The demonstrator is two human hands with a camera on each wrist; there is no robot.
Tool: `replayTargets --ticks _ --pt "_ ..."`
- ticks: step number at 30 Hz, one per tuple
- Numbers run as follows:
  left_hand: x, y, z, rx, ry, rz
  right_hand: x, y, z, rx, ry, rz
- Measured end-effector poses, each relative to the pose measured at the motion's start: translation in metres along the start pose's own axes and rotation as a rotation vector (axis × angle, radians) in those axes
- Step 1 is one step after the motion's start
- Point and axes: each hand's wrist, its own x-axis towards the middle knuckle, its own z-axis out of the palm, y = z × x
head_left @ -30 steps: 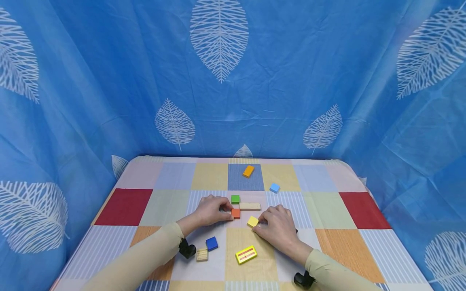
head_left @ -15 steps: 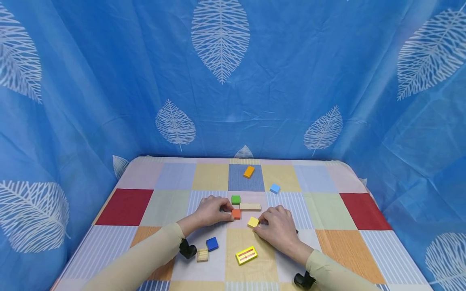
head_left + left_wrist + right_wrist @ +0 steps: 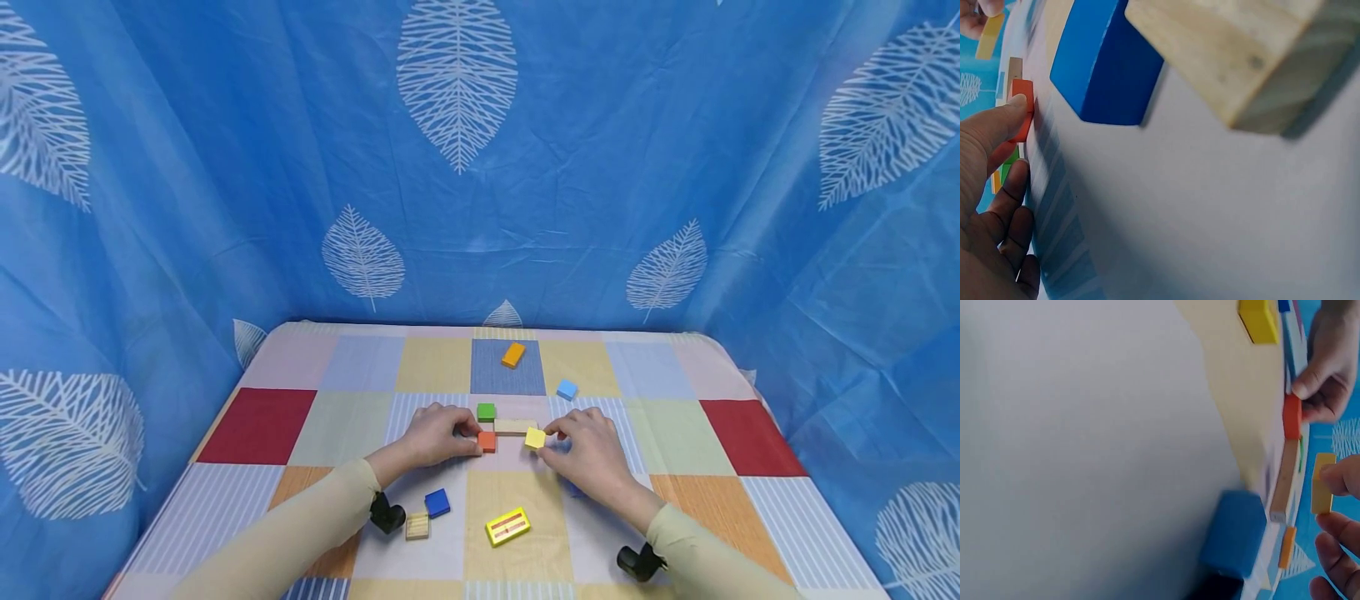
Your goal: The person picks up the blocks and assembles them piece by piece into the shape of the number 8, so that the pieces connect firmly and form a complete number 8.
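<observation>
My left hand (image 3: 438, 435) pinches a red-orange block (image 3: 487, 442) between thumb and finger; the block sits on the tablecloth. Right behind it is a green block (image 3: 486, 412), and a long plain wooden block (image 3: 514, 427) lies at its right. With thumb and fingertips, my right hand (image 3: 592, 454) holds a small yellow block (image 3: 535, 439). In the right wrist view this yellow block (image 3: 1323, 484) appears raised off the table. It overlaps the right end of the wooden block in the head view.
Farther back lie an orange block (image 3: 513, 355) and a light blue block (image 3: 567, 389). In front are a dark blue block (image 3: 437, 502), a square wooden block (image 3: 417, 526) and a yellow block with red markings (image 3: 507, 527). A blue block (image 3: 1235, 534) is mostly hidden under my right arm.
My right hand has moved the yellow block away from me and slightly right, to the right end of the wooden block. My left hand stays on the red-orange block.
</observation>
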Motion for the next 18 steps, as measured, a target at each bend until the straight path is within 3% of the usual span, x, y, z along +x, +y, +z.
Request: replayTargets --ticks 18 --pt "0.000 0.000 0.000 -0.001 -0.001 0.005 0.026 0.046 -0.004 0.053 0.006 0.064"
